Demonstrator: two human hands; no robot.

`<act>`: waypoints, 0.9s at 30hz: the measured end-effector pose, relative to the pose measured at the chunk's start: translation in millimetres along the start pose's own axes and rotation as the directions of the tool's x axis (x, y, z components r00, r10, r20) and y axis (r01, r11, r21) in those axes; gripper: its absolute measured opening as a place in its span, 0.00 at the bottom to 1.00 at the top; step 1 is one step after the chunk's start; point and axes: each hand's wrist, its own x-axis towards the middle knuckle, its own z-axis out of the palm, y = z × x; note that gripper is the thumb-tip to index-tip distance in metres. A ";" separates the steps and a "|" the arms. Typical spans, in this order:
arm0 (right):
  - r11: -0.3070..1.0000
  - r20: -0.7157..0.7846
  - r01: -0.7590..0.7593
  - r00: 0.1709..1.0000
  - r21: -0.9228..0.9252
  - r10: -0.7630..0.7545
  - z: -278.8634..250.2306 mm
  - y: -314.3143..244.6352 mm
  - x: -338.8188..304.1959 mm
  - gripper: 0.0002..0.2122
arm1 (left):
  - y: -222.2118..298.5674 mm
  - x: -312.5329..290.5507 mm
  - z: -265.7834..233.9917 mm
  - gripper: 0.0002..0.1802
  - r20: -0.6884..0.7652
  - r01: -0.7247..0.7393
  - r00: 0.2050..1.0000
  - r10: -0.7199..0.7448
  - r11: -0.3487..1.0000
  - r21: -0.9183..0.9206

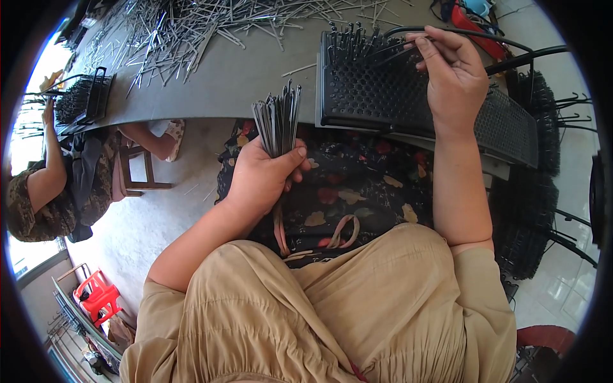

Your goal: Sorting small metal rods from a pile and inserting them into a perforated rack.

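Note:
My left hand (260, 173) is closed around an upright bundle of thin metal strips (276, 121), just off the table's near edge. The strips' dark upper ends fan out slightly above the fist. My right hand (454, 83) is raised over a black perforated block (377, 96), thumb and fingertips pinching a thin dark strip (393, 50) that slants down to the left. Its far end reaches toward several strips (348, 41) standing in the block's holes at the far left corner. I cannot tell whether that end is in a hole.
Loose metal strips (185, 32) lie scattered across the back of the grey table (211, 102). Black curved rods (511, 60) extend beyond the block at right, near dark bristly racks (539, 127). At left another person (70, 172) works at a similar rack (83, 99). A red chair (98, 297) stands behind.

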 end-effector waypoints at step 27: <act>0.998 -0.069 0.009 0.998 0.062 -0.005 11.9 -2.7 -4.1 0.07 | -4.7 -4.5 -0.8 0.04 -0.007 -0.010 1.000 0.010 1.000 0.004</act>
